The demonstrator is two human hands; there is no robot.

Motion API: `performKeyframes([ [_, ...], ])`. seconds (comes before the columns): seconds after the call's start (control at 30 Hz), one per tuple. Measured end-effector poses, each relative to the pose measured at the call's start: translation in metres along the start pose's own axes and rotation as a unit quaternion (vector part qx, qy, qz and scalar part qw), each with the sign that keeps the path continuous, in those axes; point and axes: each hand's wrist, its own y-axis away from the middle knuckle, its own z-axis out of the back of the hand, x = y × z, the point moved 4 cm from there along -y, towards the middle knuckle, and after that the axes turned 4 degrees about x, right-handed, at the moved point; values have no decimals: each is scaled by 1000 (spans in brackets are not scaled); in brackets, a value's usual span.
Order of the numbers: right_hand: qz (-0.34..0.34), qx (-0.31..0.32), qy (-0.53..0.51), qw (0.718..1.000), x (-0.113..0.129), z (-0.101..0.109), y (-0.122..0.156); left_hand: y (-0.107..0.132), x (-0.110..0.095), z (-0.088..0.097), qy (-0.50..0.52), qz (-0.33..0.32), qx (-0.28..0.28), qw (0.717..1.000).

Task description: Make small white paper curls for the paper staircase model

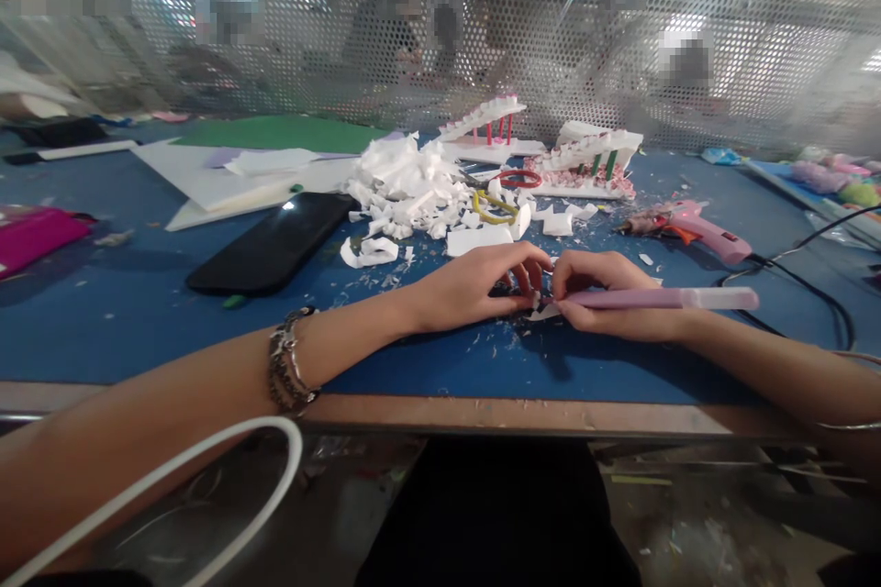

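Observation:
My right hand (pixel 606 293) is closed around a slim pink pen-shaped tool (pixel 633 298) with a pale end pointing right. Its tip lies between my two hands and cannot be made out. My left hand (pixel 482 286) has curled fingers, the thumb and fingertips pinching a small white scrap (pixel 535 301). Another thin white sliver (pixel 545 314) lies under the right fingertips. Just beyond the hands sits a white foam-like block (pixel 478 241), beside a heap of torn white pieces (pixel 406 179). Scissors with yellow handles (pixel 496 207) and a red-handled pair (pixel 518 179) rest against the heap.
A black phone (pixel 272 248) and white sheets (pixel 254 188) lie to the left. Two small white staircase models (pixel 488 124) stand at the back. On the right is a pink glue gun (pixel 702 227) with a black cable (pixel 819 289). A perforated metal screen (pixel 309 37) borders the table.

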Motion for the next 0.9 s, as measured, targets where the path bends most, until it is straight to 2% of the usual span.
performKeyframes([
  [0.37, -3, -8, -15, 1000, -3, 1, 0, -1, 2, -1, 12, 5, 16, 1000],
  [0.5, 3, 7, -22, 1000, -3, 0, 0, -1, 2, -2, 14, 11, 20, 1000],
  [0.9, 1, -28, 8, 1000, -1, 4, 0, -1, 3, -2, 43, 10, 14, 999],
])
